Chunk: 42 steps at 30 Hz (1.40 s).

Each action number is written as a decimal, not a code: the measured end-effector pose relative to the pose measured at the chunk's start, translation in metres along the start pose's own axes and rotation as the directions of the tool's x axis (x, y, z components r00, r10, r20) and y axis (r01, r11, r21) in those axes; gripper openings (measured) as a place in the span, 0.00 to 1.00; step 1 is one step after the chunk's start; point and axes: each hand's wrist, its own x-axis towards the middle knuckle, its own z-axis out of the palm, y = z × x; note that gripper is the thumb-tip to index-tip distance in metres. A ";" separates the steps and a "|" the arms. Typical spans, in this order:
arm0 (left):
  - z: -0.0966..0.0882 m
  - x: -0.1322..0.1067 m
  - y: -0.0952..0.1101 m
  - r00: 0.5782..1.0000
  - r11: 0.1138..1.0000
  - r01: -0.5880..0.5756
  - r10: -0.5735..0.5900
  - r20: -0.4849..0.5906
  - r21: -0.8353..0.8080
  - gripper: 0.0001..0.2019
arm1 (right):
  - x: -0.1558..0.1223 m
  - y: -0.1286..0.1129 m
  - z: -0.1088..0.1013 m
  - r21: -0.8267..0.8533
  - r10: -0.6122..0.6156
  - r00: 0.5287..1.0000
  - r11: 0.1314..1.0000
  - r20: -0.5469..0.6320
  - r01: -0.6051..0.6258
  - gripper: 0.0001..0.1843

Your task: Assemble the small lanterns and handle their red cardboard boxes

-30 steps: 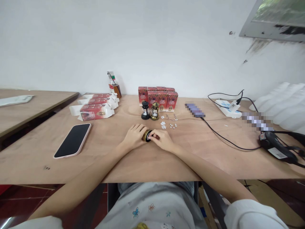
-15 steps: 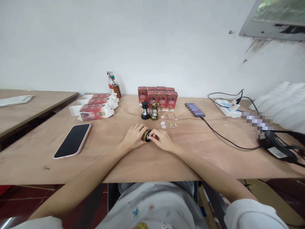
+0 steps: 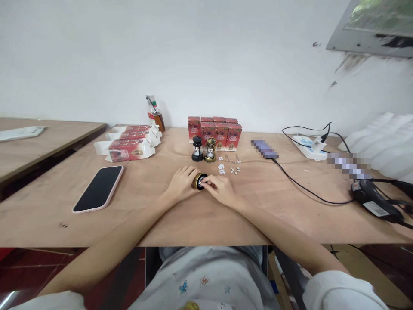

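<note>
My left hand (image 3: 181, 184) wraps round a small black and gold lantern (image 3: 199, 181) that lies on its side on the wooden table (image 3: 200, 215). My right hand (image 3: 220, 189) pinches at the lantern's round end with its fingertips. Just beyond stand two small lanterns, one black (image 3: 197, 150) and one gold (image 3: 211, 150). Several small white and silver parts (image 3: 229, 168) lie scattered to their right.
Upright red boxes (image 3: 214, 130) stand behind the lanterns. Flat unfolded red boxes (image 3: 130, 144) lie to the left, with a bottle (image 3: 154, 113) behind. A dark phone (image 3: 98, 188) lies at left. A glue gun (image 3: 372, 199), cables and a power strip (image 3: 308, 146) are at right.
My hands have stayed on the lantern, with only small finger movements; the view has shifted slightly.
</note>
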 end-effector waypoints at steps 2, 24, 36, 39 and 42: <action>0.000 0.000 0.001 1.000 1.000 0.008 -0.008 -0.005 -0.017 0.15 | 0.001 -0.001 -0.001 0.027 0.004 1.000 1.000 -0.013 -0.004 0.09; -0.002 0.000 -0.005 0.989 0.993 0.105 -0.110 -0.099 -0.055 0.15 | 0.007 -0.003 0.001 0.501 0.341 0.926 0.837 -0.162 -0.220 0.06; -0.006 0.001 -0.007 0.995 0.977 -0.044 0.062 -0.078 0.209 0.13 | 0.015 -0.007 -0.008 0.519 0.412 0.448 -0.073 0.794 -0.852 0.09; -0.007 0.002 -0.005 0.982 0.947 -0.130 0.163 -0.094 0.294 0.11 | 0.015 -0.011 -0.006 0.494 0.433 0.389 -0.161 0.813 -0.854 0.14; -0.008 0.002 -0.004 0.973 0.931 -0.170 0.210 -0.093 0.323 0.13 | 0.016 -0.014 -0.006 0.499 0.432 0.382 -0.198 0.817 -0.844 0.19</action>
